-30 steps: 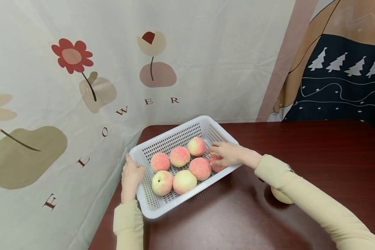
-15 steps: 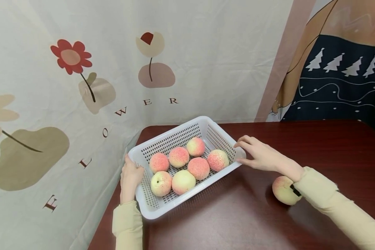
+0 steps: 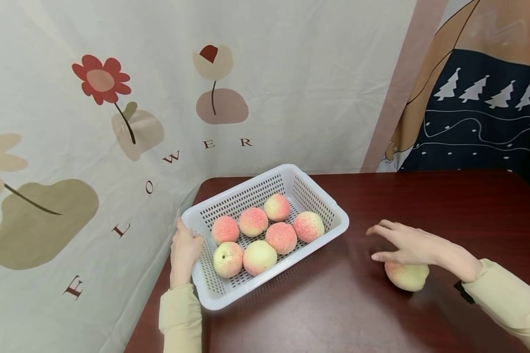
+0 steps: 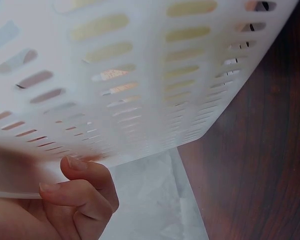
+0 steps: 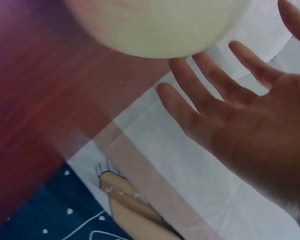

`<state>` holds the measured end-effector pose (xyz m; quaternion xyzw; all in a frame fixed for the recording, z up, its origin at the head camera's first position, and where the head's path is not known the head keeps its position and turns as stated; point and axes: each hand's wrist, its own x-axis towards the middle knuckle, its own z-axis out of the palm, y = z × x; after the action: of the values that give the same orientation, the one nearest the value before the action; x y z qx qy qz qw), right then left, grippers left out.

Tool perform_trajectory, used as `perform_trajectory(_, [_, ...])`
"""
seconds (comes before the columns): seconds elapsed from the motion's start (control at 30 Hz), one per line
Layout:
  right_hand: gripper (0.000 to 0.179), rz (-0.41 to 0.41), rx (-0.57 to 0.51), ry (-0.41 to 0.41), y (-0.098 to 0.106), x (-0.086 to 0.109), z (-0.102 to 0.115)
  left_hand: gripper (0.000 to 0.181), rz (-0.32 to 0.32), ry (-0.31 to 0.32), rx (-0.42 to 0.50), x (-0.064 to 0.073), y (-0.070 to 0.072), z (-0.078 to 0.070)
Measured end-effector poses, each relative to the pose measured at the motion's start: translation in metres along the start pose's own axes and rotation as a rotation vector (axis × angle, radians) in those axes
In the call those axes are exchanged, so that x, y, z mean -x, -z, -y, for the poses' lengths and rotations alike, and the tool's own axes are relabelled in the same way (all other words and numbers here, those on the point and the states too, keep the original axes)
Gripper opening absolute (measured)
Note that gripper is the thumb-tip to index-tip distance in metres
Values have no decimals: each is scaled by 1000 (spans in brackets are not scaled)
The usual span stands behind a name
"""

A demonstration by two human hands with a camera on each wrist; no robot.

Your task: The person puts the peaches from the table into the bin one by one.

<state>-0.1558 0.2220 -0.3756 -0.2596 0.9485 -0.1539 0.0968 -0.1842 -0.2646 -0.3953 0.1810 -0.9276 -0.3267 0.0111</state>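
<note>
Right hand (image 3: 408, 245) hovers with fingers spread above a lone peach (image 3: 406, 275) on the desk (image 3: 446, 206), a light, round, roll-prone fruit best cupped from above, while left hand (image 3: 184, 250) grips the basket (image 3: 265, 181) rim

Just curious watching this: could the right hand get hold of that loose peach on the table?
Probably yes. The right hand hovers open just above the peach, with nothing between them.
</note>
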Motion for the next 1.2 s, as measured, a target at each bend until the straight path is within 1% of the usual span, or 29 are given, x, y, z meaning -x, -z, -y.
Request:
perform_trajectory(0.07, [56, 48, -23, -8, -3, 7, -3, 83, -1, -4, 3, 0, 0, -1])
perform_trajectory(0.17, [54, 82, -36, -8, -10, 16, -9, 82, -2, -6, 4, 0, 0, -1])
perform_trajectory(0.27, [51, 98, -55, 15, -17, 23, -15, 82, -2, -3, 4, 0, 0, -1])
perform_trajectory(0.37, [51, 105, -85, 45, -24, 25, -20, 83, 0, 4, 7, 0, 1, -1])
perform_trajectory(0.47, [53, 111, -109, 74, -29, 25, -23, 83, 0, 8, 9, 0, 1, 0])
perform_trajectory(0.67, [52, 73, -69, 136, -31, 22, -26, 82, -9, 0, 2, 0, -1, 0])
perform_trajectory(0.77, [49, 60, -64, 142, -32, 22, -27, 82, -12, -7, 2, -1, -1, 1])
perform_trajectory(0.97, [47, 58, -79, 152, -32, 19, -28, 81, -20, -22, -3, 0, -1, 0])
perform_trajectory(1.07, [46, 58, -68, 164, -30, 16, -28, 81, -22, -23, -2, 0, -1, 0])
perform_trajectory(1.2, [47, 59, -48, 155, -25, 11, -26, 81, -23, -23, -3, -1, -1, 0])
